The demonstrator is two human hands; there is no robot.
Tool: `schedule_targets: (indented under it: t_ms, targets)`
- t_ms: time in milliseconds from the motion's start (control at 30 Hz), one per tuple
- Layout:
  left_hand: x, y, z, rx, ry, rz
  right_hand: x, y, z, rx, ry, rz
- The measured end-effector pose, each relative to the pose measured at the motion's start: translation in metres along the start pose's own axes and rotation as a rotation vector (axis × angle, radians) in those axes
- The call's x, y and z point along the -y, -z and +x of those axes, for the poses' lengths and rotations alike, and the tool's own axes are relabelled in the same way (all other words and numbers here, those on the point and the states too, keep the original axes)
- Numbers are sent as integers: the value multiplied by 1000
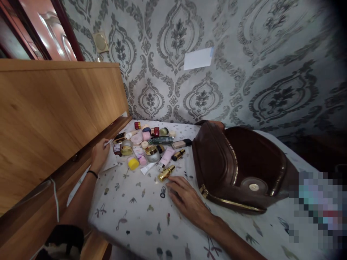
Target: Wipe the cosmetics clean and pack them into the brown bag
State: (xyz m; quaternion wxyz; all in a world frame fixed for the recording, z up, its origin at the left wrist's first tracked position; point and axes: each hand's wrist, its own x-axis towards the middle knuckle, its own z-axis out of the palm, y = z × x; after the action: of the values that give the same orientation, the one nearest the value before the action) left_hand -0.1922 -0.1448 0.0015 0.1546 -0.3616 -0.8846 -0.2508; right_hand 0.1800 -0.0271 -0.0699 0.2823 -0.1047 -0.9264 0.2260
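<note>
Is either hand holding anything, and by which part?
The left hand pinches a thin pale item, apparently by one end; what it is cannot be told. The right hand seems to hold nothing, fingertips beside the gold bottle.

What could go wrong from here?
The small shiny gold cylindrical bottle lies on its side by the right hand; a nudge might roll it. The left hand is beside the crowded, multicoloured small jars and tubes, so a careless sweep could knock several together.
</note>
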Motion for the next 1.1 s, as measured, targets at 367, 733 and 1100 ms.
schedule_targets:
  t_ms: [367,733,1100]
  targets:
    - [-35,-11,-3,182,-254,-6,0,0,0,-11,18,3]
    - [-24,-1,-6,326,-299,3,-1,-1,0,-5,26,8]
    - [-14,-6,4,389,-205,-78,-2,-1,1,1,39,2]
